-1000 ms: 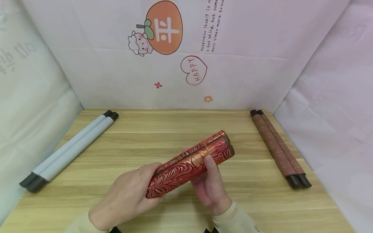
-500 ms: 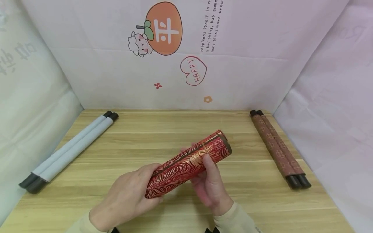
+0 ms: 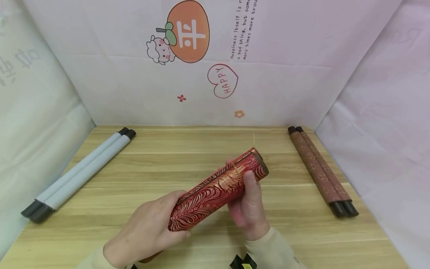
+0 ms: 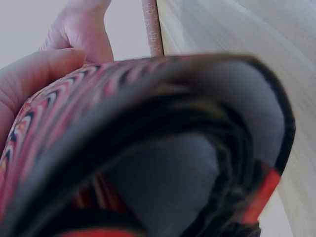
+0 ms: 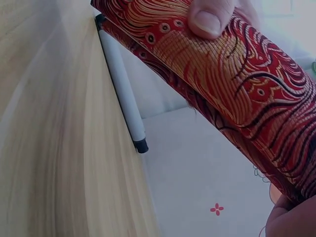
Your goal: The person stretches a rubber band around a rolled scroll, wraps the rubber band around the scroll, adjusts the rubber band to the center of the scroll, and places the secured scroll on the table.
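A red brocade roll (image 3: 211, 194) with a gold feather pattern and dark edging is held slantwise over the table in the head view. My left hand (image 3: 144, 228) grips its lower left end, thumb along the near side. Toward the upper right end, my right hand (image 3: 248, 209) holds it from below, its thumb lying against the brocade. A thin gold cord (image 3: 237, 170) crosses the roll near that thumb. In the left wrist view, the roll's hollow end shows curled layers behind a dark rim (image 4: 291, 118). The left thumb (image 5: 210, 19) presses on the pattern in the right wrist view.
On the wooden table (image 3: 188, 145), a pair of pale rolls (image 3: 90, 160) with black ends lies at the left. Two brown patterned rolls (image 3: 317, 168) with black ends lie at the right. White printed cloth (image 3: 285, 86) walls the back and both sides.
My right hand has slid slightly up and right along the roll, its thumb now further toward the far end. The roll tilts a little more steeply. My left hand stays nearly in place.
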The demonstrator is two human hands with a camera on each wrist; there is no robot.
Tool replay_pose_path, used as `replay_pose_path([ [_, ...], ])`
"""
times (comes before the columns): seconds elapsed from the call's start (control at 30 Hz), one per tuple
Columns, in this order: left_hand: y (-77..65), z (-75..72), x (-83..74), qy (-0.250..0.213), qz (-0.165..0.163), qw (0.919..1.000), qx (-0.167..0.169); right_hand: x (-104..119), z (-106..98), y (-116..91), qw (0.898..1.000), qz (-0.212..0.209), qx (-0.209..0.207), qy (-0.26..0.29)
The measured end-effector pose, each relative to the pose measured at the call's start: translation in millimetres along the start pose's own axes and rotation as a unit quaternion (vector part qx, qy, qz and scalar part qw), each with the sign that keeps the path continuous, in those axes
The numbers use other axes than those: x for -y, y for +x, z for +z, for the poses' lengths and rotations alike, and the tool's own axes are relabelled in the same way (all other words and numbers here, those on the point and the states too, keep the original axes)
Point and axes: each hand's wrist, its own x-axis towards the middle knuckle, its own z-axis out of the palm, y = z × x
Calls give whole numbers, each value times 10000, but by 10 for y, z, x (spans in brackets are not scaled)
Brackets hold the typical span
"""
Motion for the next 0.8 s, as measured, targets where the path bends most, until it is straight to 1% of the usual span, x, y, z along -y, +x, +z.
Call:
replay_pose_path([
  [0.1, 1, 1, -3, 5, 21, 10000, -31, -24, 20, -29, 9998, 169, 76, -121],
  [0.27, 9, 3, -18, 39, 96, 9999, -105, -86, 53, -89, 9977, 510, 377, -248],
  [0.47, 39, 8, -37, -91, 104, 9996, -240, -154, 83, -169, 9936, 860, 706, -202],
  [0.53, 62, 7, -54, -177, 26, 9995, -268, -189, 99, -203, 9904, 1048, 885, -157],
  [0.63, 99, -4, -86, -293, -119, 9991, -286, -239, 124, -248, 9873, 1185, 1051, -137],
  [0.7, 115, -16, -102, -357, -235, 9988, -245, -255, 134, -267, 9871, 1166, 1088, -167],
  [0.8, 121, -51, -106, -437, -347, 9983, -138, -249, 147, -260, 9890, 1063, 1005, -235],
])
